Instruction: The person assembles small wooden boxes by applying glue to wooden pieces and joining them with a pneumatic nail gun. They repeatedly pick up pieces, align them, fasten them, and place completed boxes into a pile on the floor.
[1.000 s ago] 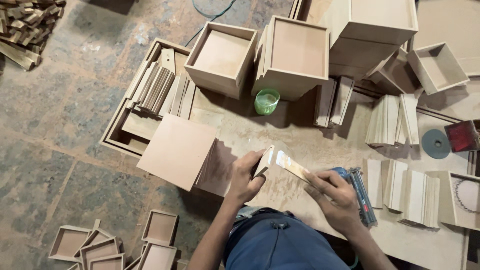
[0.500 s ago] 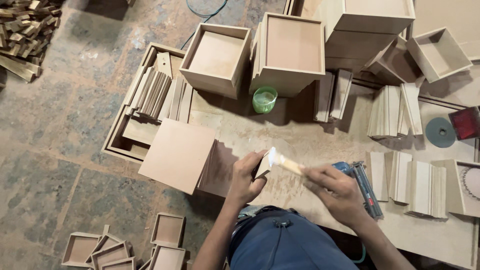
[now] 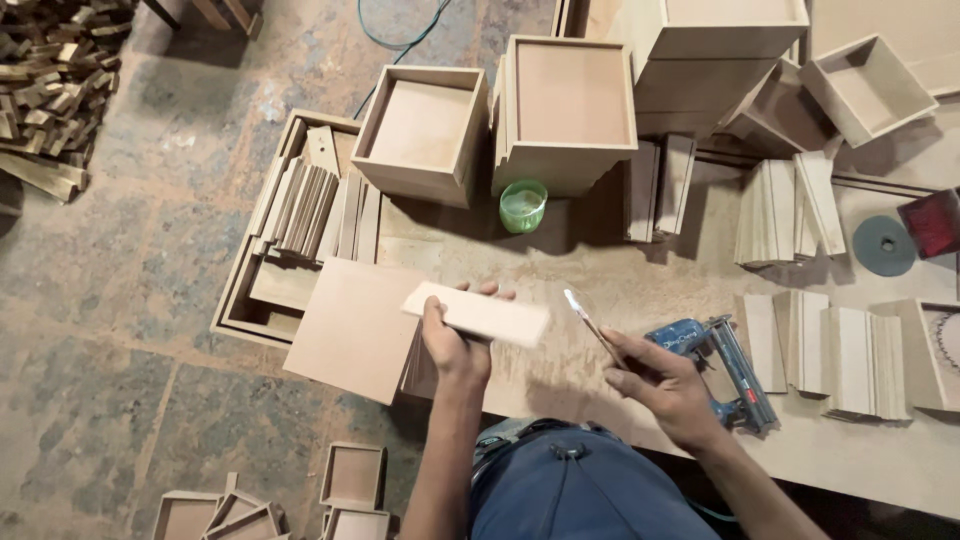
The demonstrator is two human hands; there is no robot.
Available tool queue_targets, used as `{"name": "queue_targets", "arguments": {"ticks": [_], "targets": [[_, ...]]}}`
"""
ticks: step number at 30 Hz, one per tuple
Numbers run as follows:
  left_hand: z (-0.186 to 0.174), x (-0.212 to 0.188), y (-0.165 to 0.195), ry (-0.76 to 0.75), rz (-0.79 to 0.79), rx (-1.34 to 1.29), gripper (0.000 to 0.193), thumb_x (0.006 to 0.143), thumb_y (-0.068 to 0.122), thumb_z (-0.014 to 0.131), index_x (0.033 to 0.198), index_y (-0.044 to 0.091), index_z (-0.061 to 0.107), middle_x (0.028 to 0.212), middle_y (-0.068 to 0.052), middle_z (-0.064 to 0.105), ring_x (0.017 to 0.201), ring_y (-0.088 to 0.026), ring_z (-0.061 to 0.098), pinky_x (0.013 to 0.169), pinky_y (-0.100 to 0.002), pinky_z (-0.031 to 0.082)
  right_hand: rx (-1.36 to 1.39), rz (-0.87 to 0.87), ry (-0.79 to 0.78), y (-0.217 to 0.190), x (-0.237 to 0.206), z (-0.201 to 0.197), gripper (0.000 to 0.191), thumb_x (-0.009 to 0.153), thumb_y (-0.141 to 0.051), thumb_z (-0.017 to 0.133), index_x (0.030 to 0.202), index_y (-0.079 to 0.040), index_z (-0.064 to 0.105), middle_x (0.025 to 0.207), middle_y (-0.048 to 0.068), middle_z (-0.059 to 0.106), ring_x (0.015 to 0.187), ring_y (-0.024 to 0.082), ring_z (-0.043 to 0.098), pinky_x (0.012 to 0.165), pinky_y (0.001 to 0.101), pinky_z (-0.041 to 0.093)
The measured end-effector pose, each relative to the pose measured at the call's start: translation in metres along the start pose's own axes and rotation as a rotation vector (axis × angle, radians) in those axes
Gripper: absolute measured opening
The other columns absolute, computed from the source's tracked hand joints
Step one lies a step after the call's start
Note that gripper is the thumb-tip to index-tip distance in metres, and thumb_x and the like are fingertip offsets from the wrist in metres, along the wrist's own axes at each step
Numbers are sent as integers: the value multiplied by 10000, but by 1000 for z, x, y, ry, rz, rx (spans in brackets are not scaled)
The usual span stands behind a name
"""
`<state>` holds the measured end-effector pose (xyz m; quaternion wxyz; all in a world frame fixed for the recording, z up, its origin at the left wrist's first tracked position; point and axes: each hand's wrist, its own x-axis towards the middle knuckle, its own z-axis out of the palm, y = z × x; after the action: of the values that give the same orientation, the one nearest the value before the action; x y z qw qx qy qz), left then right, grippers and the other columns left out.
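My left hand point(image 3: 452, 340) grips a small pale wooden strip point(image 3: 478, 314) and holds it flat above the workbench. A thin stick with a wet pale tip point(image 3: 590, 325) is pinched in my right hand point(image 3: 662, 385), its tip pointing up and left, a short way right of the strip. Just right of my right hand lies a blue nail gun point(image 3: 722, 370) on the bench. A green cup point(image 3: 523, 206) stands further back, in front of two open wooden boxes point(image 3: 420, 132).
A square board point(image 3: 352, 330) overhangs the bench's left edge. Stacks of cut strips point(image 3: 835, 355) lie at the right, with a grey disc point(image 3: 884, 245). A tray of wood pieces point(image 3: 300, 215) sits at the left. Small frames point(image 3: 352, 478) rest on the stone floor.
The strip has turned from edge-up to flat in my left hand. My right hand has drawn the stick away to the right, off the strip.
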<state>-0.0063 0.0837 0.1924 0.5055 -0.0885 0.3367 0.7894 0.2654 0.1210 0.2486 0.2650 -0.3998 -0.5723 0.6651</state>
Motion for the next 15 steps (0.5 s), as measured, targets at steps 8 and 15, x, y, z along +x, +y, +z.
{"name": "queue_targets", "arguments": {"ticks": [8, 15], "targets": [[23, -32, 4, -65, -83, -267, 313, 994, 246, 429, 1190, 12, 498, 1247, -304, 634, 1237, -482, 591, 1053, -581, 505, -39, -153, 40, 1, 3, 31, 614, 852, -35, 783, 1437, -44, 596, 991, 17, 627, 861, 79, 593, 757, 226, 517], [18, -41, 7, -150, -82, -335, 293, 942, 150, 485, 1187, 2, 551, 1265, -294, 638, 1273, -452, 597, 1046, -500, 510, -416, -286, 133, -13, 2, 50, 519, 767, -55, 834, 1273, -107, 726, 944, 3, 679, 559, 59, 458, 494, 245, 418]]}}
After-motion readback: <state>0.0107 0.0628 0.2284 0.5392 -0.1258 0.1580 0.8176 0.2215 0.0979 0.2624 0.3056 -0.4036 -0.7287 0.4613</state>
